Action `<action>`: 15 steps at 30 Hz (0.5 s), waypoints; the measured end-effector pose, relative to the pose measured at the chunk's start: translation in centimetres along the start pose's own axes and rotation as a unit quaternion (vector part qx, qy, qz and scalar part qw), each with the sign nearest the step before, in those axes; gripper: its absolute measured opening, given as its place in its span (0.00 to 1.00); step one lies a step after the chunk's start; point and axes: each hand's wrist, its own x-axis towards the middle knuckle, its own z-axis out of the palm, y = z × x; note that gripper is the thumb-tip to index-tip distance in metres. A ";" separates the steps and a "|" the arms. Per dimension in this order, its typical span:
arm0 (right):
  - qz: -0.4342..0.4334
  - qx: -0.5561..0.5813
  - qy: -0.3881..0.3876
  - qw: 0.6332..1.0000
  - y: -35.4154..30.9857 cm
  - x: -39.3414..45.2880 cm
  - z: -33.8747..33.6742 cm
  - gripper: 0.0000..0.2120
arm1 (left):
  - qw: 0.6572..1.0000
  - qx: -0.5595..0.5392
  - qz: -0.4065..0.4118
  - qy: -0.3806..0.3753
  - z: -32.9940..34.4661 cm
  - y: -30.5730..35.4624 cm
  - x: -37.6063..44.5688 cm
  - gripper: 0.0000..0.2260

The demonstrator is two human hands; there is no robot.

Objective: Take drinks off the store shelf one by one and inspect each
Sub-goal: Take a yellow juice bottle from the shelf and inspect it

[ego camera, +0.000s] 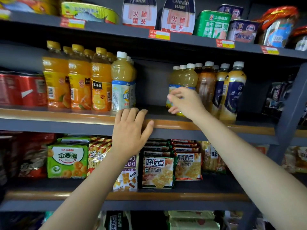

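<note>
- Pale yellow bottle (180,83) stands right of centre frame on the shelf (166,123); my right hand (186,102) curls round its label.
- My left hand (131,130) lies flat on the shelf edge, holding nothing.
- Risk: pulling out could topple the tightly packed neighbours (206,87).

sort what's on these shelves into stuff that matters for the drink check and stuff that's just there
Job:
pale juice bottle at the right hand
left hand on the shelf edge
orange juice bottles
tea bottles

Just there:
ham tins
red cans
cracker packs
</note>
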 end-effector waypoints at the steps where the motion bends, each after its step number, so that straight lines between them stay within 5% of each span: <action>1: 0.002 0.007 -0.045 0.999 -0.8 -0.2 1.2 0.14 | 1.000 -0.003 -0.012 0.006 -0.4 -0.8 -0.2 0.21; 7: -0.001 0.001 -0.155 0.988 -4.5 1.5 8.4 0.23 | 1.000 0.002 -0.022 0.004 -2.4 -6.5 -1.5 0.22; 15: 0.029 0.068 -0.151 0.986 -7.1 3.3 12.6 0.08 | 0.999 -0.028 0.014 -0.030 -2.9 -8.2 -1.6 0.23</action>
